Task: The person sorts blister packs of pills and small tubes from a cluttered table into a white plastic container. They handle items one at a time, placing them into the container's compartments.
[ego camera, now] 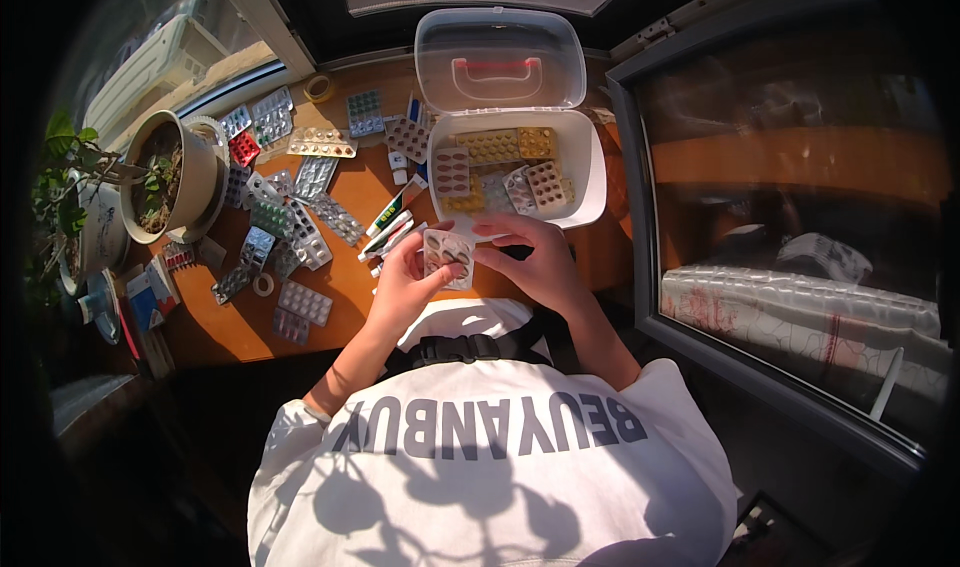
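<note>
My left hand (405,273) holds a blister pack of dark oval tablets (450,249) in front of my waist, thumb across its face. Just right of the pack, my right hand (541,261) has thumb and forefinger apart, their tips close to its edge; whether they touch it I cannot tell. Beyond both hands stands a white plastic storage box (592,184), its clear lid (499,42) raised. Inside lie several blister packs, among them a yellow one (491,147), one with large oval tablets (452,171) and one with round brown tablets (546,183).
Many loose blister packs (306,304) cover the wooden table (217,319) at left. Ointment tubes (388,233) lie beside my left hand. A potted plant (180,192) and a yellow tape roll (319,88) sit farther left. An open window sash (645,252) borders the right side.
</note>
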The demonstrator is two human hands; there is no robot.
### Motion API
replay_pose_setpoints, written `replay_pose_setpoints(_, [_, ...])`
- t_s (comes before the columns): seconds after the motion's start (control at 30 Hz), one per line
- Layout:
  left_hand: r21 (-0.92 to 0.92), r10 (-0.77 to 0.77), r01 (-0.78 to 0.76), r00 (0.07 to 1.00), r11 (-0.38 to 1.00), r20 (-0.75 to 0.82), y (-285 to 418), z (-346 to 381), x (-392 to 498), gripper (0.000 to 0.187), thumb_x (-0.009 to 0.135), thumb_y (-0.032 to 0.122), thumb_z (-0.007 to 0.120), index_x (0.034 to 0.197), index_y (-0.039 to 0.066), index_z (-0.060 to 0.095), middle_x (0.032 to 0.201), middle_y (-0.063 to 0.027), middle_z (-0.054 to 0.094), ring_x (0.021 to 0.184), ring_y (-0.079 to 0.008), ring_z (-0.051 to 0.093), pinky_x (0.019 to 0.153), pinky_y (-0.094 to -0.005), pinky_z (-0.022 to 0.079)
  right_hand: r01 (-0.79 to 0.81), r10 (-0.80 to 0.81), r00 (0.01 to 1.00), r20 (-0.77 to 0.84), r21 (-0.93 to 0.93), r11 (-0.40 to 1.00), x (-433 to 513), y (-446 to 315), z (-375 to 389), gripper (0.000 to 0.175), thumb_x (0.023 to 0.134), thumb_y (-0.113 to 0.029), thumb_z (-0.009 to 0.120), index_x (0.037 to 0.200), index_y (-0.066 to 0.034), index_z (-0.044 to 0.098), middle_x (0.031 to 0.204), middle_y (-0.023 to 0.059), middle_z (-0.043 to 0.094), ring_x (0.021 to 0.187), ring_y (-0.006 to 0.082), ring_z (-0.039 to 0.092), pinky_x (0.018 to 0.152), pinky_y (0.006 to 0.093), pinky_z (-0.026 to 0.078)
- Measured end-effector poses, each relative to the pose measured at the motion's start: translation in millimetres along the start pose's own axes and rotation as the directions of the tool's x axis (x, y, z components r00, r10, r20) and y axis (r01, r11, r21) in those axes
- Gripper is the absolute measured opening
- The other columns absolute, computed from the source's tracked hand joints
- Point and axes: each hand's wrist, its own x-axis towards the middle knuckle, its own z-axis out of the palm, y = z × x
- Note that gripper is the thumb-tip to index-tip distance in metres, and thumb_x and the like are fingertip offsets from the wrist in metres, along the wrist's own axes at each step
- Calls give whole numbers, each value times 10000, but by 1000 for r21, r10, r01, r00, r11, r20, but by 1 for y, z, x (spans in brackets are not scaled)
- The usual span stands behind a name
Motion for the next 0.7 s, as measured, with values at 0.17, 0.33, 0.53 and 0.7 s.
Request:
replay_pose_setpoints(0.17, [2,-32,32,999,999,12,6,16,-2,685,911,-39,678,1506,0,341,1322,-174,581,1125,-191,657,972,-318,549,-53,82,990,-114,241,969,-4,12,5,365,878,-74,776,1217,26,684,1112,106,728,965,142,699,886,272,554])
replay_pose_setpoints(0.33, [143,29,-31,999,989,20,-8,-8,-7,679,933,-23,669,1514,50,325,1365,-159,541,1175,-225,629,988,-341,539,-156,35,895,-444,-240,958,37,44,-78,358,888,-57,735,1244,-42,701,942,98,747,855,122,688,755,283,549])
replay_pose_setpoints(0.53, [222,28,-33,999,974,22,-13,-29,-19,578,937,-18,665,1457,59,425,1316,-130,570,1130,-197,640,980,-325,544,-282,110,958,-265,-798,532,66,90,-102,462,883,-90,676,1338,-81,598,1035,200,714,961,378,683,830,470,541])
replay_pose_setpoints(0.7, [240,30,-26,999,970,-12,-4,-30,-24,540,940,-14,661,1436,54,460,1270,-108,587,1110,-178,641,958,-309,550,-327,193,941,-279,-897,299,87,92,-90,273,902,-32,610,1175,-12,625,1031,161,725,982,397,687,850,464,556])
